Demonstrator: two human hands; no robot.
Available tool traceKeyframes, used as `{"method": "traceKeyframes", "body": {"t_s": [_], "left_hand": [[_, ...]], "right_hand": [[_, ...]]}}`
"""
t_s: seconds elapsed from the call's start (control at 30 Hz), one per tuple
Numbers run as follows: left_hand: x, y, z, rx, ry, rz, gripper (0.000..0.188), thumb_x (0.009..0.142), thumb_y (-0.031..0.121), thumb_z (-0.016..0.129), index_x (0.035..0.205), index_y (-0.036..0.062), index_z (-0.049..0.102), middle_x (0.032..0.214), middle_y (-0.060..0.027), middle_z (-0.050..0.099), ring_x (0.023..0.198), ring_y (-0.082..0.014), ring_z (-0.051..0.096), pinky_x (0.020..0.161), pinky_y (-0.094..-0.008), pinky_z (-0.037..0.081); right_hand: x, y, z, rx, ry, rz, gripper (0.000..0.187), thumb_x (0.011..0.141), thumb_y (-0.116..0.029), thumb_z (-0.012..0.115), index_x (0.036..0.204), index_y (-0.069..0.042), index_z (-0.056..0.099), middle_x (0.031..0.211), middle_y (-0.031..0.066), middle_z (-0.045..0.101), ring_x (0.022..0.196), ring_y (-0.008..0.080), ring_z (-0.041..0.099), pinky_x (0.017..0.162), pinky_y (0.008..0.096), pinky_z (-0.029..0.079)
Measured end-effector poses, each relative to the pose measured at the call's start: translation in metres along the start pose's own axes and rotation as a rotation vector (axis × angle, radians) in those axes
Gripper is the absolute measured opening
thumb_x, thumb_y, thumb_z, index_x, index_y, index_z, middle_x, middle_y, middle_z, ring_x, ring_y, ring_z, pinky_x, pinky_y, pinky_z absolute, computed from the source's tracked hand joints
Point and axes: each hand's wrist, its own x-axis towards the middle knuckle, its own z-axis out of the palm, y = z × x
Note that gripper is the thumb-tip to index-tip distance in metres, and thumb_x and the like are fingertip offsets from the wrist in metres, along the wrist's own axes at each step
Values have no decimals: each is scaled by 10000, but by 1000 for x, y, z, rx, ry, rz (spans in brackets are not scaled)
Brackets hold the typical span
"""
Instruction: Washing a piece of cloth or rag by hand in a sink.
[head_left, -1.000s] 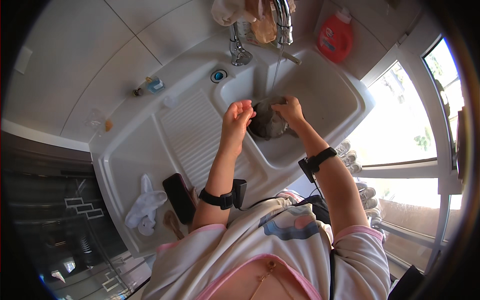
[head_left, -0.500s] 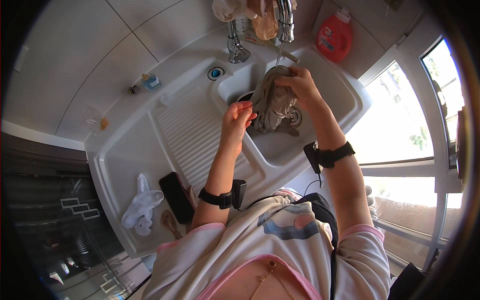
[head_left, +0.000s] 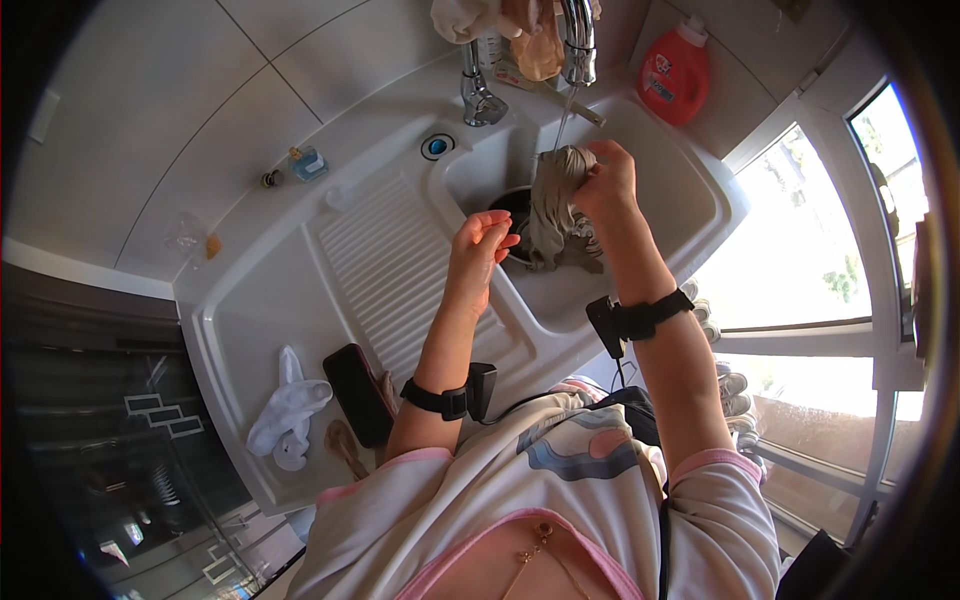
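Note:
My right hand grips a wet grey-beige cloth garment, bunched at its top and hanging into the sink basin. From the chrome spout a thin stream of water runs down onto the cloth. Just left of the garment is my left hand, its fingers loosely curled and slightly apart, with nothing visible in them. Behind the cloth, a dark round opening or vessel shows in part at the basin's left side.
A ribbed washboard lies left of the basin. Further left are white socks, a black phone and a brown strip of cloth. A red detergent bottle stands at the back right, a small blue bottle on the back ledge.
My right hand has shifted slightly lower and the cloth is gathered closer to it. A gap now shows between my left hand and the cloth. More of the dark round shape is uncovered.

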Motion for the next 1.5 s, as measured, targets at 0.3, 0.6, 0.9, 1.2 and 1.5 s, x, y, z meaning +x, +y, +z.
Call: {"method": "traceKeyframes", "body": {"t_s": [0.3, 0.6, 0.9, 1.2, 1.5], "left_hand": [[2, -5, 1, -36, -18, -22, 204, 838, 189, 514, 1007, 76, 530, 980, -29, 553, 840, -121, 560, 728, -243, 385], [3, -7, 2, -54, -37, -29, 221, 833, 193, 520, 1018, 70, 521, 976, -31, 550, 848, -127, 558, 730, -252, 384], [1, -9, 2, -85, -63, -44, 212, 830, 179, 503, 1011, 68, 515, 976, -42, 539, 847, -136, 554, 717, -247, 370], [0, -7, 1, -111, -51, -59, 217, 821, 203, 523, 992, 70, 518, 973, -44, 539, 861, -142, 550, 734, -269, 388], [21, -9, 36, -670, -83, -627, 689, 788, 521, 473, 1193, -22, 348, 1168, -224, 408, 1032, -372, 463, 822, -506, 400]], "right_hand": [[-74, -20, 42, 271, -218, -138, 311, 703, -195, 475, 866, 65, 433, 828, 175, 552, 819, 313, 547, 852, 445, 410], [-59, -12, 30, 221, -280, -203, 251, 717, -205, 471, 828, 20, 490, 834, 137, 567, 810, 283, 536, 795, 417, 433], [6, 41, -28, 27, 299, 65, 345, 610, -208, 557, 888, -29, 459, 911, 101, 489, 715, 244, 521, 677, 368, 463], [-44, -8, 28, -34, -151, -74, 270, 684, -193, 502, 820, 39, 491, 748, 146, 557, 693, 290, 563, 723, 387, 475], [-66, -25, 37, -216, -316, -144, 255, 774, -153, 489, 917, 57, 510, 893, 167, 571, 827, 276, 571, 800, 400, 462]]}}
